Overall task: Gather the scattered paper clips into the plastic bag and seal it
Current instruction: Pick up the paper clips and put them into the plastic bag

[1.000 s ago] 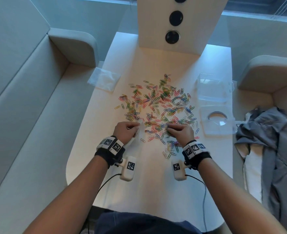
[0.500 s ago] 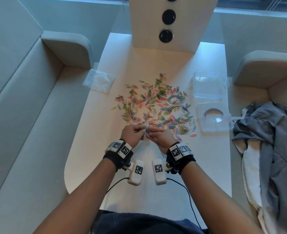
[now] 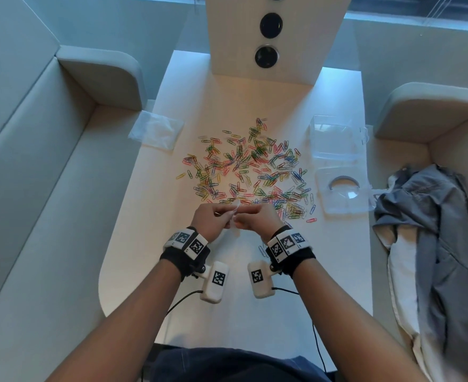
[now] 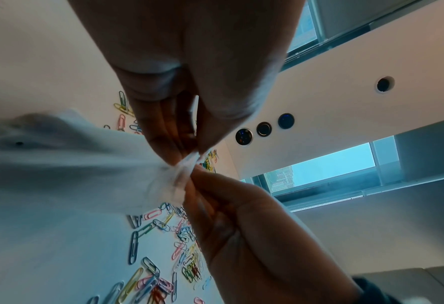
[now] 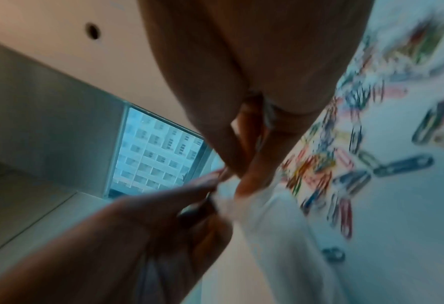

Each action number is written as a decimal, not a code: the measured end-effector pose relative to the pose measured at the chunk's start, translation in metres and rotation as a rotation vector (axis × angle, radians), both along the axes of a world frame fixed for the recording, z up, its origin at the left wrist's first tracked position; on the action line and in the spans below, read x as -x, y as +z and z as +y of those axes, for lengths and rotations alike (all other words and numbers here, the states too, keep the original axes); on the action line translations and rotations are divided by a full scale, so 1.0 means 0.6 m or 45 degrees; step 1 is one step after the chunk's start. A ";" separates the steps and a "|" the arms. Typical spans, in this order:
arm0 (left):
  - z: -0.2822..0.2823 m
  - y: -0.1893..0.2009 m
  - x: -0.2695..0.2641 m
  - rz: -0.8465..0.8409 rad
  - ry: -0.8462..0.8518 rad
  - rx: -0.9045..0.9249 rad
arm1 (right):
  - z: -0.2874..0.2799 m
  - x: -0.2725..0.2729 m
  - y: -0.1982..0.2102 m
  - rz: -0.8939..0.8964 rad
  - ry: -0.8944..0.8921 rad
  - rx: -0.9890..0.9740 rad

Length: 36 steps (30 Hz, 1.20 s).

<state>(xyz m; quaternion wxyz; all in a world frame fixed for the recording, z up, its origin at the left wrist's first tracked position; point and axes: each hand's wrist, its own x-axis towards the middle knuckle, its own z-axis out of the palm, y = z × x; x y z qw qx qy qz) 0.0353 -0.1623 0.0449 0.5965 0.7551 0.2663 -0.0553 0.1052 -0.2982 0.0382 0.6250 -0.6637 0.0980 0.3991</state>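
Observation:
Many coloured paper clips lie scattered across the middle of the white table. At the pile's near edge, both hands hold a small clear plastic bag just above the table. My left hand pinches the bag's top edge between thumb and fingers. My right hand pinches the same edge from the other side. The bag hangs down from the fingertips, blurred in the right wrist view. I cannot tell whether clips are inside it.
A second clear bag lies at the table's left edge. A clear plastic box and its lid sit at the right. A grey garment lies on the right seat. An upright panel stands behind the pile.
My right hand left the clip pile and moved left to meet the left hand. Both hands now pinch the bag's top edge, slightly nearer me.

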 end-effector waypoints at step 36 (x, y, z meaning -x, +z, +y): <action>0.014 -0.011 -0.005 0.082 0.147 0.018 | -0.120 -0.064 -0.019 0.272 -0.599 -0.406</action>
